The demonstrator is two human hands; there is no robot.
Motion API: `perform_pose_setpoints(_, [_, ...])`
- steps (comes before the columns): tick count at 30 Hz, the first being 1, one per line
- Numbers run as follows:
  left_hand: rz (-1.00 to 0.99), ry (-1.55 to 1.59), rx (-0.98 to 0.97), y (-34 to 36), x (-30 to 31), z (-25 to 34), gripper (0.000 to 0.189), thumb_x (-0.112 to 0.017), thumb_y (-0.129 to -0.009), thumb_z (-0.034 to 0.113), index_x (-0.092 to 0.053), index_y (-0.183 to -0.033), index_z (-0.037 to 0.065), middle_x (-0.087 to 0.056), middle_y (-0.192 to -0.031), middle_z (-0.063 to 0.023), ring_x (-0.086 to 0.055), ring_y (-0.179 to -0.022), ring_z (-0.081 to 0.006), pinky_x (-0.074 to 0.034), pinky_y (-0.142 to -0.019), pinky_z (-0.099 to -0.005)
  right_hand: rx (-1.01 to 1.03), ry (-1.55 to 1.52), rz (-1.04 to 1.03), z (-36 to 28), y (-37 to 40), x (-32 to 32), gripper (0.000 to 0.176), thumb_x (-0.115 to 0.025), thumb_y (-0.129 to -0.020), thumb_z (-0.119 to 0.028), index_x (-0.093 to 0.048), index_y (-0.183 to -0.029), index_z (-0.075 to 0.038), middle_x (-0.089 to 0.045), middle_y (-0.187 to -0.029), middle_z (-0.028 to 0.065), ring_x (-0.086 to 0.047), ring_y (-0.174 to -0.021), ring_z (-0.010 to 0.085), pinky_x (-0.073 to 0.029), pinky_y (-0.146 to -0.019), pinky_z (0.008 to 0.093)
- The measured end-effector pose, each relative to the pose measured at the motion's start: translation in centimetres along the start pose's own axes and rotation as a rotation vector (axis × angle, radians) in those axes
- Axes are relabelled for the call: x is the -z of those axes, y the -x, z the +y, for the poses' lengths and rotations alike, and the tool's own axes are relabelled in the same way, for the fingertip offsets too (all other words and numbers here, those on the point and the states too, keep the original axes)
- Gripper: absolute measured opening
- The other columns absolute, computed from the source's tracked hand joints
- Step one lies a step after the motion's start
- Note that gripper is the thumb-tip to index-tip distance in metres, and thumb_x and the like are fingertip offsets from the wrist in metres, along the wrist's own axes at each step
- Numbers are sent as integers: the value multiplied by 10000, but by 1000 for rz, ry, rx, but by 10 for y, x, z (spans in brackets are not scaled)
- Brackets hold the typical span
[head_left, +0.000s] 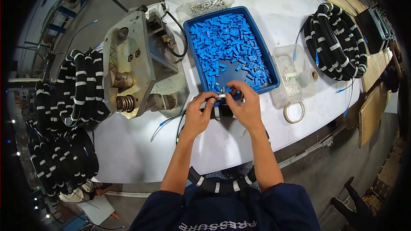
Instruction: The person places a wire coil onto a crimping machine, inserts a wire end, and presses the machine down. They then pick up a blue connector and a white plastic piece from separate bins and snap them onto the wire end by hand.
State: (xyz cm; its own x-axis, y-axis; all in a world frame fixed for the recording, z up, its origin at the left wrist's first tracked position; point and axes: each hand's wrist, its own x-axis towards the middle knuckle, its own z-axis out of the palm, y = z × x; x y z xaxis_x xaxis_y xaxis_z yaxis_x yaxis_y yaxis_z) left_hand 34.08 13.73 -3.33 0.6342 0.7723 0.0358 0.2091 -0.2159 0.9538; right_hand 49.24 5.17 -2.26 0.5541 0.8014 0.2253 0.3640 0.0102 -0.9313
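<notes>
Both hands meet over the near edge of a blue tray (274, 75) full of small blue plastic connector housings (231, 34). My left hand (199, 113) pinches a thin cable end (221, 96) with a small white part on it, between thumb and forefinger. From the other side, the thumb and bent fingers of my right hand (245, 107) close on the same end, with a bit of blue at the fingertips. Fingers partly hide the piece. A black cable coil (223, 186) with white tape bands rests at my lap, its far side passing under my hands.
A heavy metal press (141, 64) stands left of the tray. Clear bins hold metal terminals (207, 6) and small transparent parts (292, 83). A tape roll (294, 112) lies at right. Taped cable coils (336, 42) sit at far right, with more coils (81, 87) at left.
</notes>
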Motion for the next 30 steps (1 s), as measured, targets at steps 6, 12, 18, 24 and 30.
perform_pose_setpoints(6, [-175, 184, -146, 3, 11, -10, 100, -614, -916, 6, -694, -966, 41, -700, -1046, -70, -591, -1100, -236, -442, -966, -380, -102, -186, 118, -7, 55, -11, 318, -701, -773, 37, -631, -1079, -19, -686, -974, 100, -634, -740, 158, -519, -666, 284])
perform_pose_setpoints(12, [-121, -26, -196, 3, 10, -11, 75, -697, -867, 23, -713, -925, 69, -620, -985, -54, -541, -993, -193, -412, -920, -326, 91, -89, 69, -2, 47, -14, 239, -703, -743, 60, -616, -957, 2, -664, -912, 110, -638, -712, 193, -531, -627, 280])
perform_pose_setpoints(18, [-155, -195, -257, 2, 9, -3, 135, -703, -806, -3, -724, -920, 66, -612, -994, -56, -516, -997, -243, -425, -891, -344, 128, -106, 81, 0, 48, -14, 221, -708, -733, 60, -613, -925, 2, -672, -925, 116, -642, -698, 198, -535, -603, 277])
perform_pose_setpoints(24, [-135, -220, -263, 5, 5, -3, 125, -669, -802, -42, -684, -898, 37, -649, -990, -66, -555, -954, -250, -425, -895, -358, 163, -133, 98, 1, 48, -15, 195, -723, -748, 36, -633, -918, 1, -684, -925, 112, -645, -678, 187, -533, -594, 271])
perform_pose_setpoints(30, [-156, -142, -205, 11, 3, -2, 149, -620, -804, -98, -626, -921, -7, -649, -1002, -95, -616, -920, -276, -476, -845, -351, 184, -110, 100, 3, 51, -16, 176, -746, -769, -8, -671, -928, -15, -693, -914, 99, -656, -678, 191, -538, -604, 280])
